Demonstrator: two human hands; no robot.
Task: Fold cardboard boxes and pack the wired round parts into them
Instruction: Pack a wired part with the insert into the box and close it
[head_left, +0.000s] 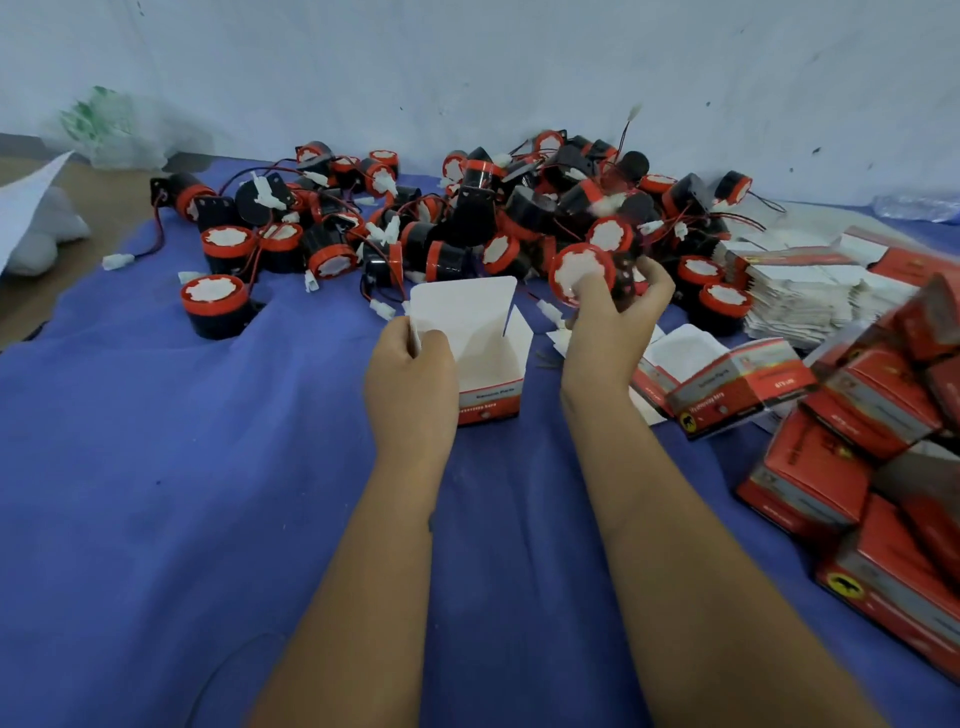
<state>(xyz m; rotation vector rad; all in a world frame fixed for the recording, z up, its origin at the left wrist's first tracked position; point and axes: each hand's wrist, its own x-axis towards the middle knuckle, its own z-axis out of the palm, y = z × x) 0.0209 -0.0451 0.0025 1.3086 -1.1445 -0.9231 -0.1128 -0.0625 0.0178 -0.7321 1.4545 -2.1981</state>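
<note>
My left hand (410, 374) grips the left side of a small red and white cardboard box (491, 364) that stands upright on the blue cloth, top flaps open and white inside showing. Just right of and above the box, my right hand (615, 317) holds a round black part with a red rim and white face (581, 271), its wire with a white plug (549, 310) hanging below. A big pile of the same wired round parts (415, 223) lies beyond the box against the wall.
Folded red boxes (852, 447) are heaped at the right, one lying near my right wrist (727, 392). A stack of flat unfolded box blanks (800, 291) sits behind them. A plastic bag (119, 130) and white paper (31, 202) lie at the far left on brown cardboard.
</note>
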